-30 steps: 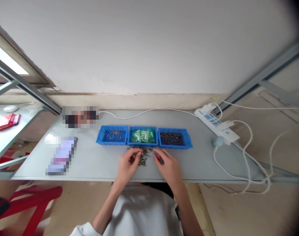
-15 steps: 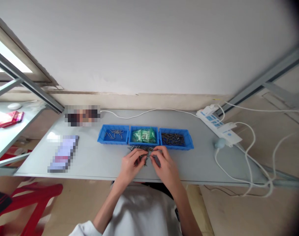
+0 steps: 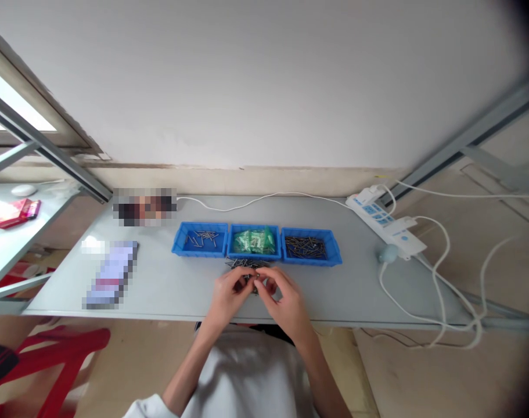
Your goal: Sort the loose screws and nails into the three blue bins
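Observation:
My left hand (image 3: 227, 296) and my right hand (image 3: 288, 303) meet above a loose pile of metal screws (image 3: 237, 263) near the table's front edge. Thumb and fingers of each hand are pinched together, their tips touching or almost touching. A small dark bit shows between the fingertips, too small to name. The hands hide part of the pile. Just behind it stand three blue trays in a row. A few screws lie in the left tray (image 3: 189, 246), green-and-clear packets (image 3: 254, 240) fill the middle tray (image 3: 254, 255), and many darker screws lie in the right tray (image 3: 335, 253).
A white power strip (image 3: 384, 223) with plugs and looping white cables (image 3: 442, 278) occupies the table's right side. To the left lie a blurred phone-like object (image 3: 111, 274) and another pixelated item (image 3: 144, 208). A red stool (image 3: 64, 354) stands below left.
My right hand has moved left, and its fingertips have come together with those of my left hand. The left hand has shifted slightly left. The trays stay put.

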`<state>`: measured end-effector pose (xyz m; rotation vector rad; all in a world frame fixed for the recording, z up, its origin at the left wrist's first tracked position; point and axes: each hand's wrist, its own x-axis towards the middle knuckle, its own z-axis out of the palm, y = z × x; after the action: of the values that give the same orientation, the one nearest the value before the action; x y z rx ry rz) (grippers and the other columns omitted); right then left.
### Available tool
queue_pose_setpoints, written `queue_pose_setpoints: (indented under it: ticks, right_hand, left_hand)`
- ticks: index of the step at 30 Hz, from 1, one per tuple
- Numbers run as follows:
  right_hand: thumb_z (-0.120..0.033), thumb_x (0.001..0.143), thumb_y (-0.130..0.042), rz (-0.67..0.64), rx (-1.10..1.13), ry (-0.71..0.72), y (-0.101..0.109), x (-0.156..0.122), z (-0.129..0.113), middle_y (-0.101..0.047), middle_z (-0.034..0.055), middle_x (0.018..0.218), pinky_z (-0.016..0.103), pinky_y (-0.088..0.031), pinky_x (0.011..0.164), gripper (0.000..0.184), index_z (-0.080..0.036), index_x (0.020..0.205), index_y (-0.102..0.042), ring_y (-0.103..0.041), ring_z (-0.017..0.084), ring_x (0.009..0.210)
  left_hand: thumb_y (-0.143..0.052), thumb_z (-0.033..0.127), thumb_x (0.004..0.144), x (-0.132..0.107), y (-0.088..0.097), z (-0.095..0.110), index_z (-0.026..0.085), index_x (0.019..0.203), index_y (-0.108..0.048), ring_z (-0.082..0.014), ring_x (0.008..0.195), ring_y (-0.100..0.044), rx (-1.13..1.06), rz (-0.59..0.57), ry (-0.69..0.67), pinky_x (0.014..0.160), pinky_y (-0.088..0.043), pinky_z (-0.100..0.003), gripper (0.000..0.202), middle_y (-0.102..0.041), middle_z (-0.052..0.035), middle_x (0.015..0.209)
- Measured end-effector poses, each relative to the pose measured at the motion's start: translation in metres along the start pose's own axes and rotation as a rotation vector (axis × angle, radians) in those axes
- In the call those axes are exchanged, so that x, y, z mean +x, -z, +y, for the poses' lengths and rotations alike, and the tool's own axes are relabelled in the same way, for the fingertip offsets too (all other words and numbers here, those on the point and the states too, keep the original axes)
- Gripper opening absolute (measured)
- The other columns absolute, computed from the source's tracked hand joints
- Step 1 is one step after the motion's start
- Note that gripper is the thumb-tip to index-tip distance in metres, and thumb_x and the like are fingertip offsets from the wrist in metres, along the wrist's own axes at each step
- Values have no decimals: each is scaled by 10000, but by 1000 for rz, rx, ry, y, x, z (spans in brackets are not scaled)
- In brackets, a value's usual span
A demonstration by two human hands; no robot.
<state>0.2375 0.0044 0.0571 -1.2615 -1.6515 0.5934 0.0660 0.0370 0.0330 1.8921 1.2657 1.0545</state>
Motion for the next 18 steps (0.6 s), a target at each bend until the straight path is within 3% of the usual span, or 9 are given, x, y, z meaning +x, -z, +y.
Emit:
queue_pose_setpoints:
  ticks: [9, 14, 18]
  right_hand:
    - [-311, 1058, -555, 9, 16, -127, 4, -7, 18, -729, 37, 857, 268, -534, 686, 194, -219, 1037, -724, -655, 164, 705]
    - [-312, 1054, -555, 7, 18, -116, 4, -5, 17, -733, 35, 828, 267, -535, 682, 197, -216, 1011, -721, -659, 165, 688]
    - [-302, 1051, -565, 0, 21, -116, 3, -4, 17, -728, 29, 824, 264, -532, 689, 178, -219, 1016, -720, -656, 163, 695]
  left_hand:
    - [-645, 225, 968, 2, 1, 5, 219, 993, -768, -93, 559, -573, -30, -7, 26, 592, -481, -192, 126, -792, -10, 848]
    - [-631, 195, 963, 1, -1, 2, 206, 919, -711, -79, 561, -555, -68, -2, 26, 584, -482, -195, 92, -815, -30, 1015]
    - [-625, 193, 960, 2, -1, 1, 199, 899, -689, -76, 560, -541, -71, -5, 14, 586, -480, -197, 89, -812, -37, 1029]
